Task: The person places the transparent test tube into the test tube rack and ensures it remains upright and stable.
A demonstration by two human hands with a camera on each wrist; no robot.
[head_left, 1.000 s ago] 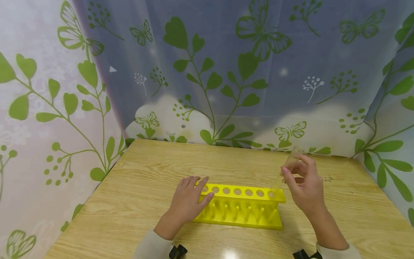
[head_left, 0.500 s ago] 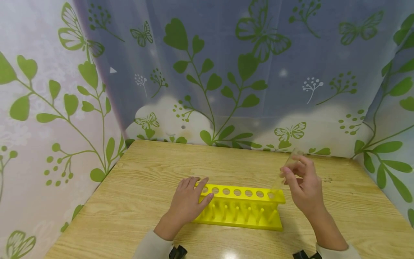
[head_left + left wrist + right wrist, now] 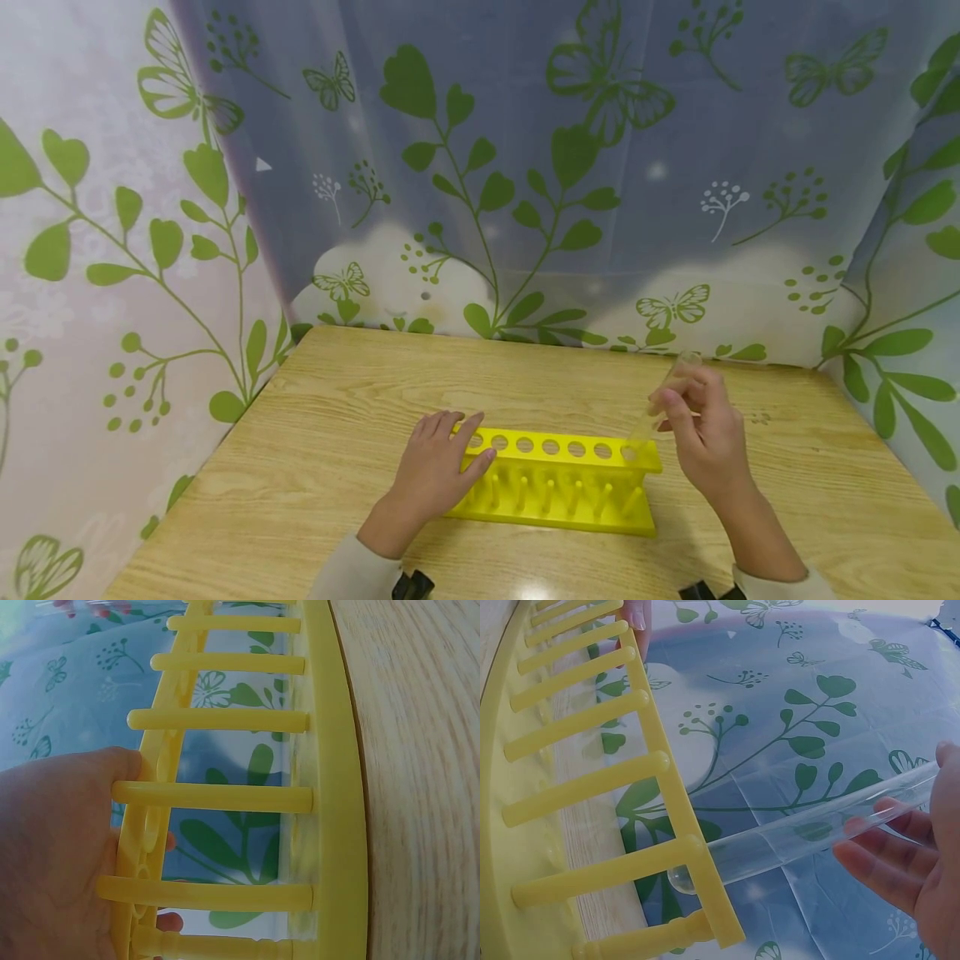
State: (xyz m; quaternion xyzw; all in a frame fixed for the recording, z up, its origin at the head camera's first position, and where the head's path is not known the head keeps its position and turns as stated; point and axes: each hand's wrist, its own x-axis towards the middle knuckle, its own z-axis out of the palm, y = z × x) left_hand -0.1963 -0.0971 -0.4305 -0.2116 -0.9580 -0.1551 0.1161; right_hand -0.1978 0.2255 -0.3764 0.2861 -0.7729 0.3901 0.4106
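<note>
A yellow test tube rack (image 3: 558, 518) stands upright on the table, with a row of round holes in its top bar and pegs along its base. My left hand (image 3: 431, 462) grips the rack's left end, thumb in front and fingertips showing behind the top bar in the left wrist view. Between the thumb and fingers of my right hand (image 3: 708, 437) is a clear glass test tube (image 3: 795, 836), tilted with its upper end leaning right and away. Its rounded bottom pokes just through the rightmost hole in the right wrist view.
The wood-grain table (image 3: 360, 367) reaches back to a patterned curtain (image 3: 525, 208) with leaves and butterflies, which also hangs along both sides. Black wrist straps (image 3: 412, 583) show at the sleeves. The rack's other visible holes hold no tubes.
The right hand and the test tube have shifted slightly down and left, the tube's upper end sitting lower. The left hand and the rack have stayed in place.
</note>
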